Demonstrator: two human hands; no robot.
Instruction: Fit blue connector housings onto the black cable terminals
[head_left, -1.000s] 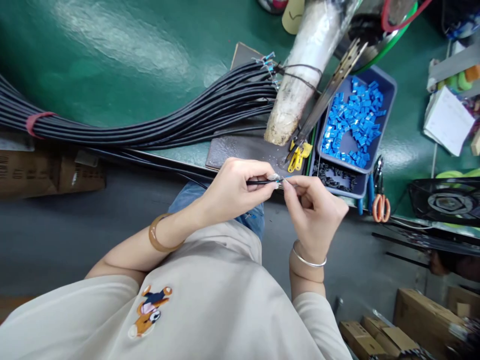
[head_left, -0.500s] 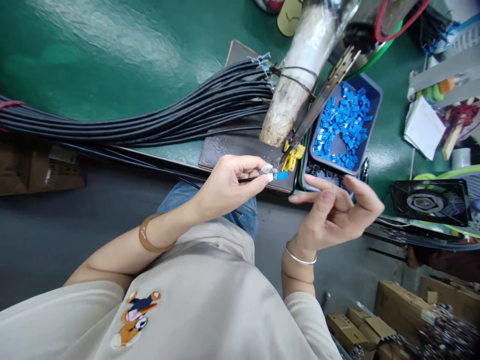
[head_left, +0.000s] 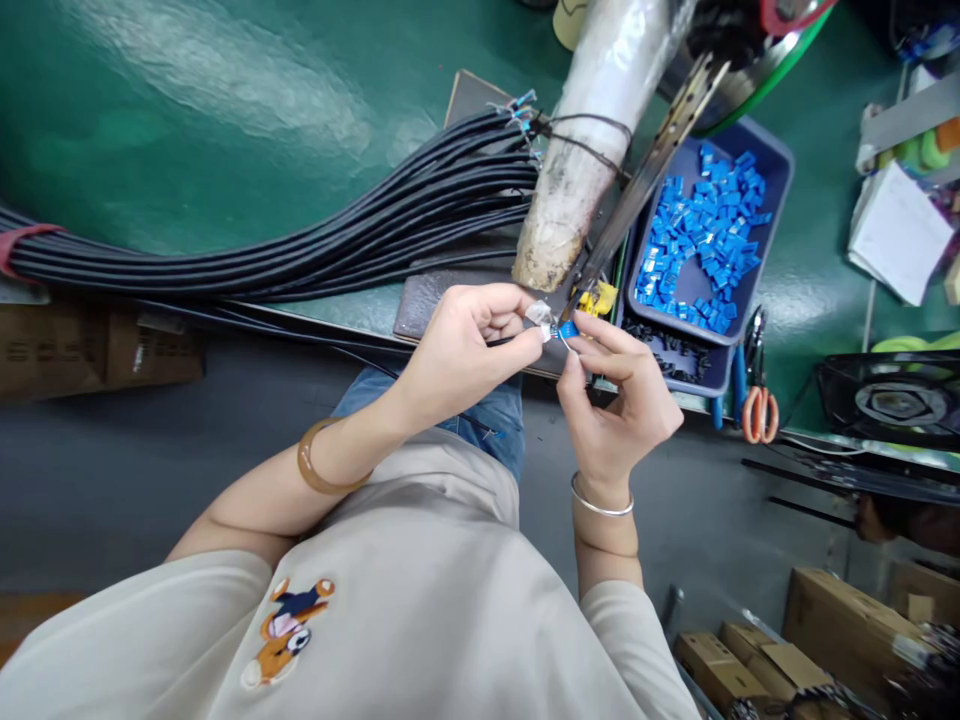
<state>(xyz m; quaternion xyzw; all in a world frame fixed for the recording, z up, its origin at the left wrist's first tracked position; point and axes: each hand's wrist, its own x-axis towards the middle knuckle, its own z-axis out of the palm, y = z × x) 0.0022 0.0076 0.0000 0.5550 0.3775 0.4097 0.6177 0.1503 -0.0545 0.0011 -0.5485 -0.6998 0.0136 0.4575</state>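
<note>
Our left hand (head_left: 476, 345) keeps its fingers closed on a black cable (head_left: 502, 341), just short of the end, where pale foil (head_left: 537, 312) and short wires stick out. The blue connector (head_left: 568, 328) sits at those wires, between our two hands and over the near edge of the dark board (head_left: 431, 295). Our right hand (head_left: 626, 385) has its thumb and forefinger slightly apart at the connector and a thin white strand (head_left: 566, 343); we cannot tell whether they grip either or only touch.

The step in hand looks like fine work at the joint of wires and connector. In our judgement, the next move calls for a firm left hold, so the cable end does not twist, and a light, exact pinch on the right that puts no pull on the wires.

On the tabletop (head_left: 187, 60), the cable bundle (head_left: 337, 235) runs from the left to the wrapped tube (head_left: 592, 150), on the far side of our hands. To the right, the bin (head_left: 780, 190) holds loose blue connectors (head_left: 694, 230), with black parts (head_left: 679, 362) just nearer to us. Orange-handled scissors (head_left: 760, 415) lie farther right, at the near edge
</note>
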